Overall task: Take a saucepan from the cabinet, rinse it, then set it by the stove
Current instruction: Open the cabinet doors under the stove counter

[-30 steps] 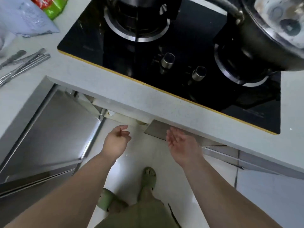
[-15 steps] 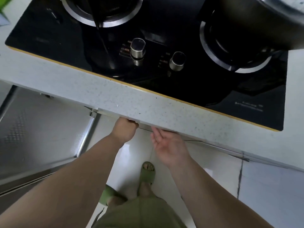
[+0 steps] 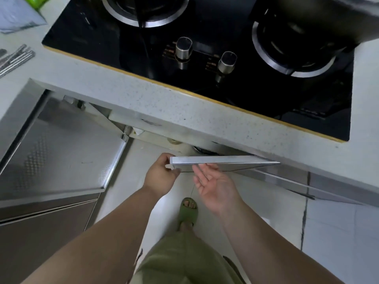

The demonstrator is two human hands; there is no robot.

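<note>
A steel cabinet door (image 3: 223, 160) under the black glass stove (image 3: 205, 52) stands partly swung out from the counter. My left hand (image 3: 162, 175) grips its free corner from the left. My right hand (image 3: 215, 184) hovers open just below the door's edge, palm up and fingers spread, apart from it. No saucepan shows in the cabinet opening; the inside is dark and mostly hidden by the counter edge (image 3: 205, 115).
Another steel door (image 3: 61, 154) hangs wide open on the left. A large dark pot (image 3: 320, 15) sits on the right burner. Two knobs (image 3: 184, 48) face the front. Metal utensils (image 3: 16, 58) and a bag (image 3: 18, 15) lie on the left counter. My sandalled foot (image 3: 187, 212) is on white tiles.
My left hand reached the door under the counter, took hold of its corner and pulled it outward. My right hand rose beside it. The view shifted back and forth.
</note>
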